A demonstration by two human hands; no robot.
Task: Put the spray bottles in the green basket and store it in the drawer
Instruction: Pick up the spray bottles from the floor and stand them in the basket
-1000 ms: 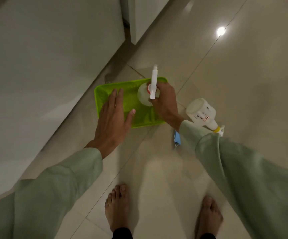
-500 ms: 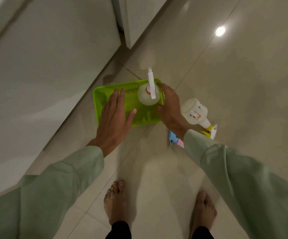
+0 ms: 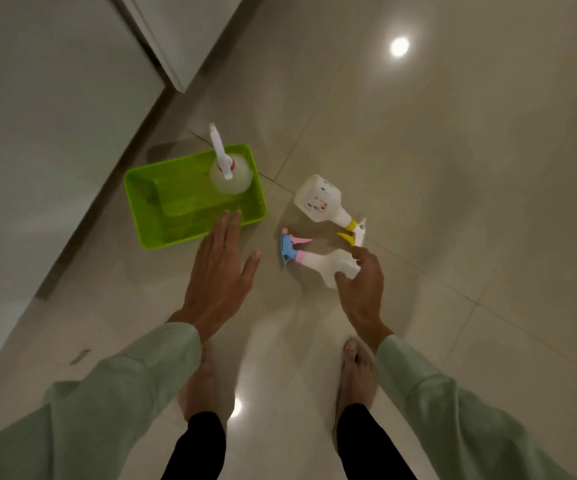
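The green basket [image 3: 148, 216] sits on the tiled floor. A clear spray bottle with a white nozzle [image 3: 230, 173] stands upright in its far right corner. Two more bottles lie on the floor to the right: a white one with a yellow trigger [image 3: 321, 202] and a white one with a blue and pink trigger [image 3: 318, 263]. My left hand [image 3: 219, 275] hovers flat with fingers spread, its fingertips over the basket's near rim. My right hand [image 3: 363, 285] is open, its fingers curled over the body of the blue and pink bottle, and I cannot tell whether they touch it.
White cabinet fronts [image 3: 55, 116] run along the left side, with a narrow gap beside another panel [image 3: 183, 32]. My bare feet [image 3: 356, 375] stand on the glossy tiles just behind my hands. A ceiling light reflects on the floor [image 3: 399, 46].
My right hand let go of the clear bottle, which now stands alone in the basket, and moved back right over the blue and pink bottle. My left hand drew back from inside the basket to its near rim.
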